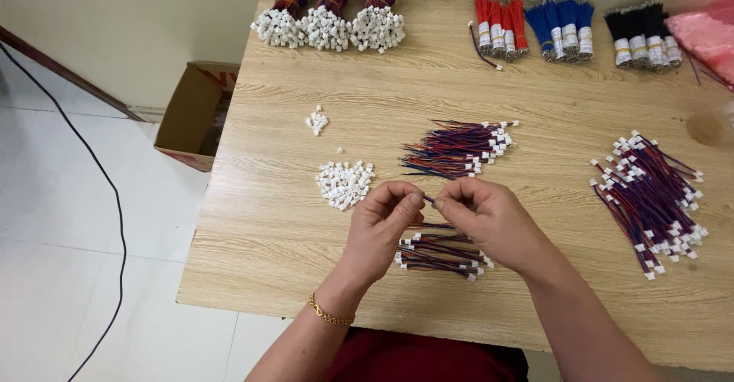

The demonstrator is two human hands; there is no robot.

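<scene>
Pinching a short piece of wire between them, the left hand and the right hand meet above the front part of the wooden table. On each hand the thumb and forefinger are pressed together on the wire, and the other fingers curl loosely underneath; whether a connector sits on the pinched end cannot be told. A gold bracelet circles the left wrist.

Directly below the hands lies a small bundle of red and blue leads with white plugs at both ends. Just left of the left hand sits a pile of loose white connectors, with a smaller cluster farther back. Behind the hands rests another sheaf of leads, and a larger heap lies well apart on the right. Along the far edge stand 3 tied bunches with white plugs, then red, blue and black wire bundles. A cardboard box sits on the floor beside the table.
</scene>
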